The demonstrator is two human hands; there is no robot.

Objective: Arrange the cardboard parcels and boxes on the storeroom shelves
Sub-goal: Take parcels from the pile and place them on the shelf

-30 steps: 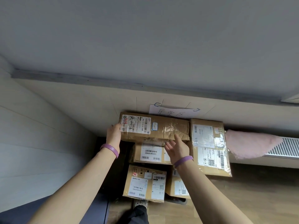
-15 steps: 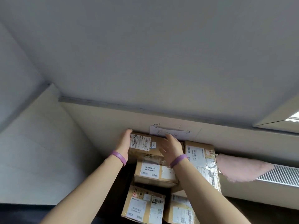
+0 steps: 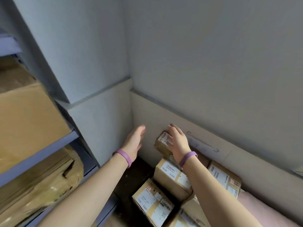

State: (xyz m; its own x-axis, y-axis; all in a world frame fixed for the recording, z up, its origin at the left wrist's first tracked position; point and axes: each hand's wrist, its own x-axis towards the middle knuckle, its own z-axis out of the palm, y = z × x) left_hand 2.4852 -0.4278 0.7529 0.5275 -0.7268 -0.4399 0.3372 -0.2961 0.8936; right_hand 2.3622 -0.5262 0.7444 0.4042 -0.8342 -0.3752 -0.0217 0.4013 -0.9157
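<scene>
A taped cardboard parcel (image 3: 162,142) with a white label tops a stack against the wall. My right hand (image 3: 177,141) lies over its top with fingers fairly straight, covering much of it. My left hand (image 3: 135,141) hovers open to the left of the parcel, not touching it. Below sit a second labelled box (image 3: 170,173) and a third box (image 3: 152,202). Another labelled box (image 3: 224,177) stands to the right, partly behind my right forearm.
A blue-grey metal shelf (image 3: 41,154) runs along the left with a large cardboard box (image 3: 27,118) on it and a plastic-wrapped parcel (image 3: 41,182) underneath. A pink cloth (image 3: 265,210) lies at the lower right. A paper note (image 3: 203,143) hangs on the wall.
The view has swung left, bringing the shelf into sight. My left hand has come off the top parcel's left end and now hangs free. My right hand stays on the parcel.
</scene>
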